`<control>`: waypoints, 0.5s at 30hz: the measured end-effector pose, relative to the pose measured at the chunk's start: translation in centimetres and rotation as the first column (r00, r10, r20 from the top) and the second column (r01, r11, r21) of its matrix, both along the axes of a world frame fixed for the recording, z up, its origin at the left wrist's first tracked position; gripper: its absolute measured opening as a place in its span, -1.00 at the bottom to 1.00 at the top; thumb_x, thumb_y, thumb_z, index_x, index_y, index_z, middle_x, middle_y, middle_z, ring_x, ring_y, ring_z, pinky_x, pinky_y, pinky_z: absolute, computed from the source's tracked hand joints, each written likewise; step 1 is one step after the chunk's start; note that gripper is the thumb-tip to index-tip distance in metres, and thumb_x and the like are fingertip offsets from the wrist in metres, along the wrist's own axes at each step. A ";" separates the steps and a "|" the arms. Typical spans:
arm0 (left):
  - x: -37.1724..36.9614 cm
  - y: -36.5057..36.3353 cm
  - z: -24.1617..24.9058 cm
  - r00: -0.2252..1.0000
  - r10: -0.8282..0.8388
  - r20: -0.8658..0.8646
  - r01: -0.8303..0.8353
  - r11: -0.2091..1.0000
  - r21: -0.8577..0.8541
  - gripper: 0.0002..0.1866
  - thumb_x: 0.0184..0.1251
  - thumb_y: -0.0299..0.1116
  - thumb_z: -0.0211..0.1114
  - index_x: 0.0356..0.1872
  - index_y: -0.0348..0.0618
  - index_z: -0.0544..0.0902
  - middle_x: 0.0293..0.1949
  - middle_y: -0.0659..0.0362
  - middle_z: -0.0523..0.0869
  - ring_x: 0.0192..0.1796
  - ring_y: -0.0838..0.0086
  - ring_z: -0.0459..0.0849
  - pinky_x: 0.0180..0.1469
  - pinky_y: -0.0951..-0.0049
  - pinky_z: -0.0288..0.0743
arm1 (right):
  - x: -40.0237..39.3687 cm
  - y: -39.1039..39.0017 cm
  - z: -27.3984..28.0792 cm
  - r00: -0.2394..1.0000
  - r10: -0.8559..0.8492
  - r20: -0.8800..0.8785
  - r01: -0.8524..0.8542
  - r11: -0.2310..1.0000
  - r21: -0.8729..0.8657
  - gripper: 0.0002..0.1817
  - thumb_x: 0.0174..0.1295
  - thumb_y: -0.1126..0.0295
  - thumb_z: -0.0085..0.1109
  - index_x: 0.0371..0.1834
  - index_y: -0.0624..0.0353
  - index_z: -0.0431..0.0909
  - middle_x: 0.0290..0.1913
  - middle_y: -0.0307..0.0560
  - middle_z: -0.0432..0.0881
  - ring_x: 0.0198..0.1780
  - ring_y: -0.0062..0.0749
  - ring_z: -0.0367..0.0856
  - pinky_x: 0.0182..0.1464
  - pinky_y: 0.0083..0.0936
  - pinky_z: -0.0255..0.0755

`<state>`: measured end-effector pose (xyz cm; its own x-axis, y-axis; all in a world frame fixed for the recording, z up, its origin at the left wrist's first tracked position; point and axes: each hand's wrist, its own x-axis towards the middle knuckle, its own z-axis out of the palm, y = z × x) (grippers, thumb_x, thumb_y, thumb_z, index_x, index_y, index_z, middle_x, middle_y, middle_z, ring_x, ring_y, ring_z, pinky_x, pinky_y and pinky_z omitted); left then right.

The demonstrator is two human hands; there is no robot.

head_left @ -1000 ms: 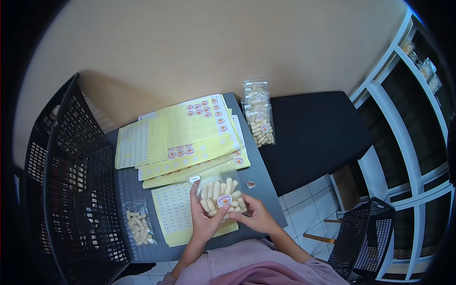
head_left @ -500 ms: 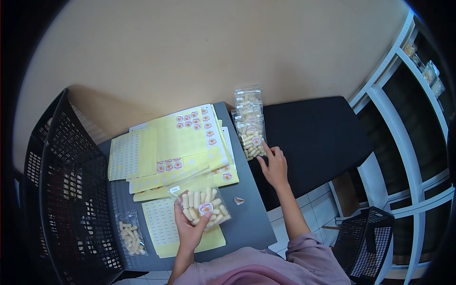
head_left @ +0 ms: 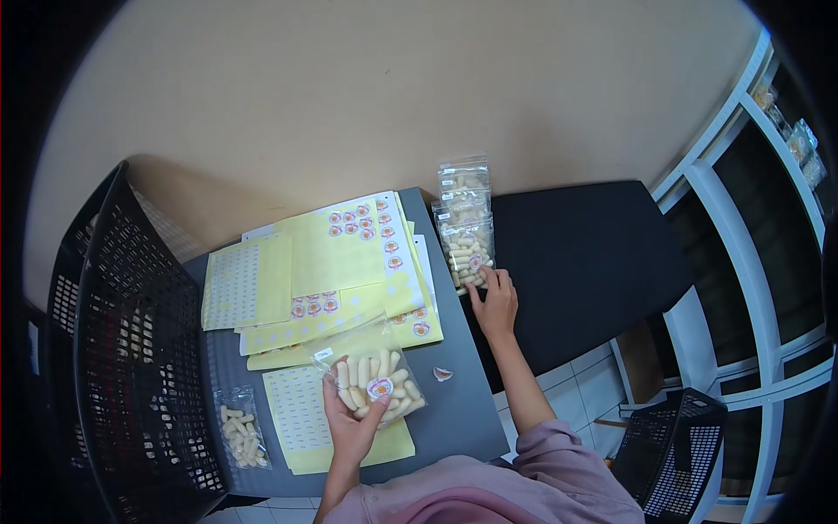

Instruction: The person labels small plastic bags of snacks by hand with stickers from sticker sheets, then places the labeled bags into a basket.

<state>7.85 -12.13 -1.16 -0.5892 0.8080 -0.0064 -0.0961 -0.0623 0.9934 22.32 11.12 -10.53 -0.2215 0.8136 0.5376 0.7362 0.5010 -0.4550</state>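
In my left hand (head_left: 353,428) is a clear plastic bag (head_left: 375,380) of pale, finger-shaped pieces, tilted above the yellow sheets. My thumb lies near the round sticker on its front, and a small white label is near its top. At the edge of the black table, my right hand (head_left: 495,304) has its thumb and fingers closed on the lower corner of the front bag (head_left: 470,258) in an overlapping row of similar filled bags. That bag also carries a round sticker.
Yellow sticker sheets (head_left: 336,262) and a printed sheet (head_left: 297,419) lie on the grey table (head_left: 463,410). A black crate (head_left: 140,349) stands left, beside another filled bag (head_left: 243,432). A small scrap (head_left: 443,375) lies on the grey table. A black basket (head_left: 672,454) and white shelving (head_left: 742,236) are at right.
My right hand has drawn its thumb and fingers in closer at the front bag's lower corner. My left hand still holds its bag in nearly the same place. The view has shifted slightly.
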 end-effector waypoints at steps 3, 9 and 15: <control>0.0 0.0 0.1 1.000 0.011 0.026 -0.011 1.000 0.013 -0.25 -0.10 -0.67 0.27 0.17 -0.34 0.08 0.08 0.01 0.28 0.13 0.39 0.32 0.10 0.48 0.30 | 0.0 -0.5 -0.2 0.999 -0.013 -0.039 0.013 1.000 -0.003 -0.54 -0.06 0.34 0.23 -0.02 0.09 0.42 -0.30 -0.09 0.40 -0.23 -0.24 0.43 -0.24 -0.38 0.33; 0.0 -0.2 -0.1 0.999 -0.029 0.031 0.028 0.999 0.025 -0.26 -0.09 -0.66 0.27 0.16 -0.35 0.08 0.08 0.00 0.28 0.13 0.40 0.33 0.09 0.47 0.33 | 0.1 -1.7 0.6 0.987 0.055 0.150 -0.042 0.995 -0.089 -0.58 -0.06 0.39 0.20 -0.05 0.02 0.42 -0.29 -0.08 0.39 -0.23 -0.23 0.44 -0.26 -0.38 0.32; 0.0 0.3 0.2 0.992 -0.090 0.092 0.086 0.995 0.046 -0.27 -0.08 -0.65 0.28 0.15 -0.35 0.08 0.07 0.00 0.28 0.13 0.40 0.33 0.08 0.47 0.32 | 0.8 -3.0 1.3 0.979 0.158 -0.131 -0.169 0.983 -0.073 -0.63 0.01 0.48 0.13 -0.05 0.06 0.43 -0.36 -0.14 0.38 -0.38 -0.45 0.43 -0.41 -0.57 0.31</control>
<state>7.89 -11.85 -0.92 -0.5145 0.8572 -0.0233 -0.1953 -0.0907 0.9765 23.15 8.13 -9.28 -0.2909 0.8148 0.5016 0.5823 0.5667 -0.5829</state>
